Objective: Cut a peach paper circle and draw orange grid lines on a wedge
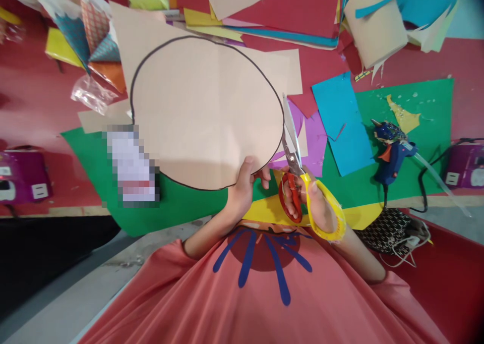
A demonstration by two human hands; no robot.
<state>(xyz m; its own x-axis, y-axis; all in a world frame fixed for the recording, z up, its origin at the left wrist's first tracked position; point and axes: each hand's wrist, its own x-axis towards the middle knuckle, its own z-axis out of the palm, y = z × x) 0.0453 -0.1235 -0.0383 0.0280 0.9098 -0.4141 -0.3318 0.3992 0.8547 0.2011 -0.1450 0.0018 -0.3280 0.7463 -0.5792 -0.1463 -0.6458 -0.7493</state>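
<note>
My left hand (245,185) pinches the lower right edge of a beige paper cutout (204,112), thumb on top and fingers beneath. The cutout is a large rounded shape with a black outline along its edge. In my right hand (321,203) is a pair of scissors (293,157) with one red and one yellow handle loop. Their blades point away from me, slightly parted, right at the cutout's right edge. A beige sheet (280,66) shows behind the cutout; whether it is joined to the cutout I cannot tell.
Green paper (423,112) covers the table ahead of me. A blue glue gun (395,157) with a clear stick lies on the right, its cord trailing. Blue paper (342,124) and purple scraps (315,147) lie nearer. Stacked coloured sheets (295,11) fill the back; a purple box (28,175) stands left.
</note>
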